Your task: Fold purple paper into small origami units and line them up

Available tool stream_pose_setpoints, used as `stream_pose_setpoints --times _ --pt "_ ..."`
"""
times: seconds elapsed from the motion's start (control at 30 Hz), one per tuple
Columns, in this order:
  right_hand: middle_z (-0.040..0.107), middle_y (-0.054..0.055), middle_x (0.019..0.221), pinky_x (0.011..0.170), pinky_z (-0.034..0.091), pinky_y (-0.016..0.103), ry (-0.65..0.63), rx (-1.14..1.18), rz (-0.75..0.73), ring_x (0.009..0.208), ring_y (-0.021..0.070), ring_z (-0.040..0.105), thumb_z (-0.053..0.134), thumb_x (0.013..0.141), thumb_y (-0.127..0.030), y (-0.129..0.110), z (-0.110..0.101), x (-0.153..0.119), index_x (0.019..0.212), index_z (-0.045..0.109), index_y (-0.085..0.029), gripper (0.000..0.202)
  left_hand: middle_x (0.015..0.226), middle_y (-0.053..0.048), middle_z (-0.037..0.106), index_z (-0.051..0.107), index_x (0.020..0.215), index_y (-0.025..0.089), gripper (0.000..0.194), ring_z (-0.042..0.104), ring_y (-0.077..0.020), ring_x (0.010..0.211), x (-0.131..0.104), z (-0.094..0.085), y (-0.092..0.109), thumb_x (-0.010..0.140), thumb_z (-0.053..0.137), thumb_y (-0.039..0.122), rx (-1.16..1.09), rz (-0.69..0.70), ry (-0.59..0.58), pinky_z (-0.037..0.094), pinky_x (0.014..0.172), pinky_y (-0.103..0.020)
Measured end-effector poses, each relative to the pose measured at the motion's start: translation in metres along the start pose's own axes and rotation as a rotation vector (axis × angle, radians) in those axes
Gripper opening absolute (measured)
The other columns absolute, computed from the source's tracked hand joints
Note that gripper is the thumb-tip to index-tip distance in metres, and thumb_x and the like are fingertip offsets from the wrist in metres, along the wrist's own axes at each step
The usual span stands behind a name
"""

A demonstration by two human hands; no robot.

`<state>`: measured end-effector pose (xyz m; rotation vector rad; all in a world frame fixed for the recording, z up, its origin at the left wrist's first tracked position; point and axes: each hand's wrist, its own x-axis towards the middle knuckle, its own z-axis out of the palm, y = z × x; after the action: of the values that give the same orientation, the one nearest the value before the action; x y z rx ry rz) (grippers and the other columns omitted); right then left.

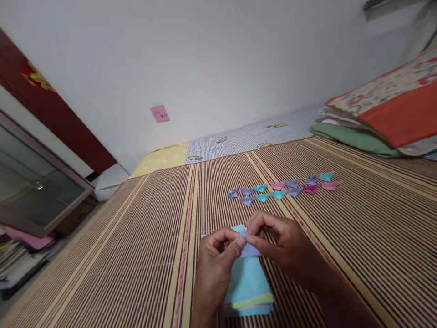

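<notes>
Between the fingertips of both hands is a small piece of folded lavender paper. My left hand pinches its left side, thumb against forefinger. From the right, my right hand pinches it near the top, and the two thumbs almost meet. The fingers hide part of the folds. Directly beneath lies a stack of coloured paper sheets, light blue on top with yellow-green and other edges showing. Beyond the hands, several small folded paper boats in purple, turquoise and pink stand in two rows.
A striped bamboo mat covers the bed surface. Folded bedding is piled at the right, against a white wall with a pink note. On the left are a glass-fronted cabinet and a pile of papers.
</notes>
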<state>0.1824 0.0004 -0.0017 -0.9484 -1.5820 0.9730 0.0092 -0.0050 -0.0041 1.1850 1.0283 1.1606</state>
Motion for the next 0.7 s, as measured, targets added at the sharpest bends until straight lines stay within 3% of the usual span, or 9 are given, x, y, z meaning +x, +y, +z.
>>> stream_pose_setpoints --times 0.2,0.37,0.5,0.57,0.7 --pt "0.062 0.0 0.078 0.065 0.047 0.027 -0.006 0.14 0.073 0.072 0.0151 0.057 0.074 0.082 -0.027 0.008 -0.001 0.0 0.092 0.064 -0.019 0.016 0.065 -0.001 0.063 0.075 0.069 0.014 0.024 0.05 -0.0112 0.062 -0.001 -0.001 0.002 0.073 0.087 0.035 -0.056 -0.038 -0.053 0.037 0.059 -0.022" --pt "0.061 -0.001 0.077 0.06 0.045 0.024 -0.037 0.263 0.13 0.07 0.0135 0.056 0.077 0.082 -0.031 0.012 -0.001 0.0 0.091 0.063 -0.019 0.02 0.064 0.0 0.061 0.073 0.068 0.014 0.023 0.049 -0.0102 0.058 -0.003 0.002 0.003 0.072 0.087 0.032 -0.049 -0.067 -0.063 0.036 0.057 -0.021" --pt "0.06 -0.001 0.075 0.06 0.044 0.025 -0.02 0.254 0.154 0.069 0.0137 0.055 0.072 0.086 -0.043 0.014 -0.002 0.001 0.089 0.064 -0.018 0.026 0.061 0.0 0.06 0.072 0.069 0.013 0.023 0.048 -0.0097 0.057 -0.002 0.004 0.002 0.073 0.086 0.032 -0.045 -0.032 0.032 0.036 0.056 -0.02" --pt "0.06 0.0 0.076 0.061 0.043 0.025 -0.084 0.24 0.176 0.069 0.014 0.054 0.072 0.085 -0.047 0.014 -0.002 0.002 0.089 0.066 -0.018 0.03 0.063 0.0 0.063 0.073 0.07 0.013 0.023 0.05 -0.0103 0.058 -0.001 0.004 0.001 0.072 0.086 0.032 -0.072 -0.017 0.101 0.038 0.056 -0.02" --pt "0.054 -0.003 0.069 0.058 0.036 0.025 -0.184 0.201 0.213 0.065 0.013 0.047 0.077 0.079 -0.042 0.012 -0.001 0.001 0.077 0.064 -0.017 0.028 0.066 -0.002 0.068 0.074 0.073 0.014 0.024 0.055 -0.0119 0.06 0.001 0.003 -0.002 0.07 0.088 0.033 -0.163 -0.028 0.183 0.043 0.059 -0.021"
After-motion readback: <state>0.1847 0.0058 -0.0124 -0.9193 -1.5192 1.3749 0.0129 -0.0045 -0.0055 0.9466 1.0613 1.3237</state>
